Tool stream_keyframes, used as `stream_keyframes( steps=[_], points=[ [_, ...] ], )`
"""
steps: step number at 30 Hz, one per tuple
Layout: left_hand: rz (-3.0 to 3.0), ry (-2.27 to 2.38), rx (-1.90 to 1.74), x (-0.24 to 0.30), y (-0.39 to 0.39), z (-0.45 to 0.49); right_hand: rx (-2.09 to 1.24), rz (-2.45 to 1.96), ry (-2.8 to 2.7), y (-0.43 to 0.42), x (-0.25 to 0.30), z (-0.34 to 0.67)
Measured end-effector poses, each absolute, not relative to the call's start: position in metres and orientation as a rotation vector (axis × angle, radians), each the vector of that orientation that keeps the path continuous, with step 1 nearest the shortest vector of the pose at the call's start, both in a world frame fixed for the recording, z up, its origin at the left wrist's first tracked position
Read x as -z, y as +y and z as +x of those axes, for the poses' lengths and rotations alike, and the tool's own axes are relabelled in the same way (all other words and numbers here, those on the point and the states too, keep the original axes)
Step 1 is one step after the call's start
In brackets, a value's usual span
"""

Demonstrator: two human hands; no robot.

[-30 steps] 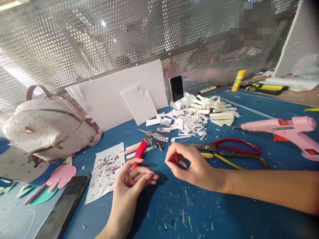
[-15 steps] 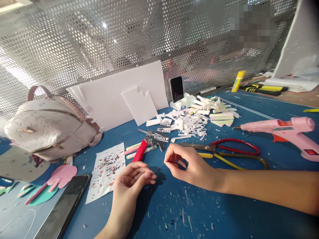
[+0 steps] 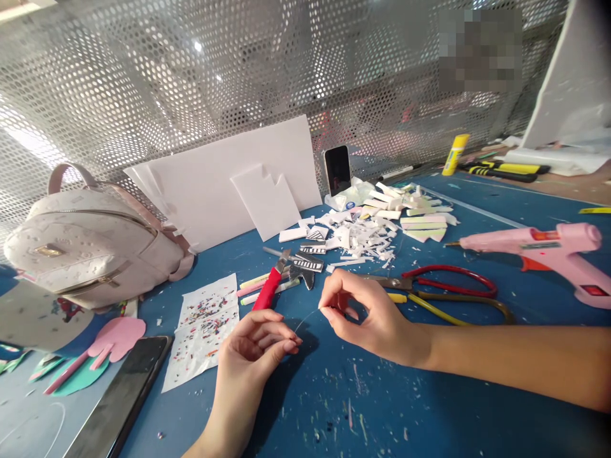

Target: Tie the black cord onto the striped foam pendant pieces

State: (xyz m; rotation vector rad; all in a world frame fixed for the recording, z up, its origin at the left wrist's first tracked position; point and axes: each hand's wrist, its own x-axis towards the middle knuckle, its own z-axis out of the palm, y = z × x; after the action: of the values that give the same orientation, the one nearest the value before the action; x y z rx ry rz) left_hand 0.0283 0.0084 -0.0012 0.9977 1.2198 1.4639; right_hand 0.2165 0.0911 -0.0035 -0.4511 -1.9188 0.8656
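A thin, clear thread (image 3: 308, 319) runs between my two hands above the blue table. My left hand (image 3: 258, 350) pinches one end between thumb and fingers, palm turned up. The other end sits between the thumb and forefinger of my right hand (image 3: 363, 312), whose remaining fingers curl in. Whether a bead is on the thread is too small to tell. Left of my left hand lies a white paper (image 3: 205, 318) strewn with tiny coloured beads. A red-handled cutter knife (image 3: 268, 289) rests just beyond my left fingers.
Red and yellow scissors (image 3: 443, 286) lie behind my right wrist, with a pink glue gun (image 3: 539, 248) farther right. White foam scraps (image 3: 367, 238) are heaped ahead. A phone (image 3: 124, 394), a backpack (image 3: 90, 242) and pink paper (image 3: 117, 337) are at left. White boards (image 3: 214, 184) lean at the back.
Both hands stay almost in place, still holding the thread. My right fingertips have shifted slightly right, and the left thumb and fingers have drawn a little closer together.
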Motion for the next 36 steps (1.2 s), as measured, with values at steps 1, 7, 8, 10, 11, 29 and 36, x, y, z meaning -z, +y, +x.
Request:
stream_keyframes(
  steps=[1,7,8,10,11,29,36],
  points=[
    [0.999,1.222,-1.461,0.0012,0.0084,0.0283,-0.867,-0.446,-1.921,0.0910,0.0040,0.2166],
    [1.013,1.221,-1.450,0.0014,0.0083,0.0279,-0.902,-0.449,-1.927,0.0902,0.0053,0.2168],
    [1.015,1.221,-1.446,0.0013,0.0082,0.0278,-0.907,-0.446,-1.927,0.0900,0.0053,0.2168],
    [1.013,1.214,-1.438,0.0012,0.0079,0.0277,-0.911,-0.441,-1.925,0.0896,0.0056,0.2169],
    [1.011,1.208,-1.435,0.0013,0.0078,0.0277,-0.914,-0.438,-1.924,0.0894,0.0058,0.2170],
    [0.917,1.203,-1.520,0.0008,0.0081,0.0293,-0.920,-0.423,-1.971,0.0901,0.0066,0.2167],
    [0.965,1.227,-1.529,0.0034,0.0082,0.0278,-0.936,-0.456,-1.999,0.0912,0.0057,0.2159]
  ],
)
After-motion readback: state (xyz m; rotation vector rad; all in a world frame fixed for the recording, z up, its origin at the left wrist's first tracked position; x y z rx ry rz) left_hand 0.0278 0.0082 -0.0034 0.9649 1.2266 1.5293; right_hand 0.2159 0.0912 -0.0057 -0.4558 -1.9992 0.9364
